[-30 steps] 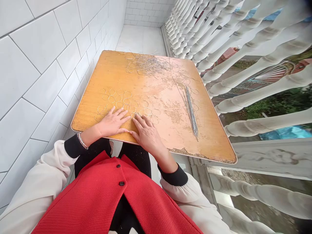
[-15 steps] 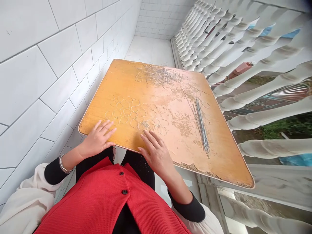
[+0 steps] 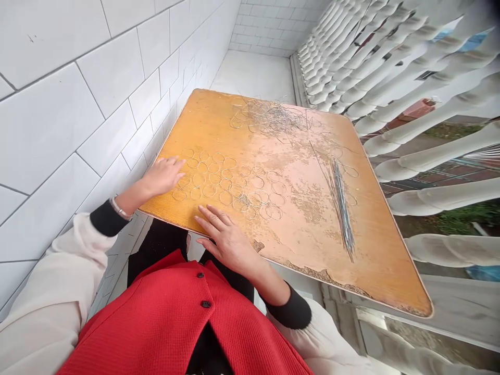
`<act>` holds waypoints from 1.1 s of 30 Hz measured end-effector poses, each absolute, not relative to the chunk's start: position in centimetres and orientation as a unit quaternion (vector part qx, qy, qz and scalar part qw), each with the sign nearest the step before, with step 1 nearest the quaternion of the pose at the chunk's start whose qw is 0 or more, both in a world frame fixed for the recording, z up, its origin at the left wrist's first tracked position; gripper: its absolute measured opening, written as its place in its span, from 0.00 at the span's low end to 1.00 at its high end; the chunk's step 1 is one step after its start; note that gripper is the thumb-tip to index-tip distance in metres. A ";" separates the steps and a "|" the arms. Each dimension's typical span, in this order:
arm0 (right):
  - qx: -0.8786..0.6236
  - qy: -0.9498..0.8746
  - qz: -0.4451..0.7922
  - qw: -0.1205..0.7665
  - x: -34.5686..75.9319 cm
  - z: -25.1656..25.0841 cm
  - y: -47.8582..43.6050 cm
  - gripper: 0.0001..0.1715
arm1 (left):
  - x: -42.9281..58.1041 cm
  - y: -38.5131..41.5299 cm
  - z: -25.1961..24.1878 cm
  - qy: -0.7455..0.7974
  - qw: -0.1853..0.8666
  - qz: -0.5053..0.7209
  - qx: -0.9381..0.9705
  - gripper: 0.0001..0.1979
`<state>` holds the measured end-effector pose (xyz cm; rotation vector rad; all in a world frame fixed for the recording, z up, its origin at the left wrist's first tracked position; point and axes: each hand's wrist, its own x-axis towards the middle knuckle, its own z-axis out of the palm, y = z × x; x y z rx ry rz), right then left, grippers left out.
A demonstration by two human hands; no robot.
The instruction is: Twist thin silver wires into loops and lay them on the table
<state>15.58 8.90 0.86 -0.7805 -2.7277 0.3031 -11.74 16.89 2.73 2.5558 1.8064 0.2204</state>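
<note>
Nearest: one red garment point(image 3: 172, 317) with dark buttons, over cream sleeves point(image 3: 52, 276) with black cuffs. Right hand point(image 3: 224, 237): palm down over the near edge of the tabletop point(image 3: 289, 245), fingers straight and slightly apart; whether they press the surface cannot be told. Left hand point(image 3: 166, 174): a little farther off, over the left edge, a bracelet point(image 3: 120, 208) at the wrist, fingers stretched toward the right and loosely apart. Wire rings point(image 3: 225, 185): many, thin, laid flat in a loose patch, some touching or overlapping; they lie just beyond the right hand's fingertips and to the right of the left hand, whose fingertips reach the patch's left border. One small clump of wire point(image 3: 245, 199): among the nearer rings, beyond the right hand and to its right. One bundle of straight wires point(image 3: 342, 211): on the right side, well apart from both hands. One tangle of wire point(image 3: 275, 115): at the far edge. Surroundings: white tiled wall point(image 3: 50, 130) at left, pale railing point(image 3: 425, 203) at right.
</note>
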 end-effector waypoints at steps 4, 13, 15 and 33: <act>-0.285 -0.939 0.128 0.145 14.8 0.3 9.5 0.28 | -9.4 21.3 2.6 0.587 0.004 0.007 0.810 0.23; -0.276 -0.937 0.149 0.153 15.3 -0.3 9.3 0.27 | -11.6 22.8 1.8 0.525 0.036 0.048 0.849 0.26; -0.276 -0.936 0.150 0.156 15.2 -0.3 9.3 0.27 | -12.3 22.7 1.6 0.512 0.048 0.051 0.856 0.26; -0.244 -0.938 0.158 0.189 14.7 0.1 8.6 0.31 | -10.9 7.1 1.4 0.494 -0.017 0.236 0.837 0.19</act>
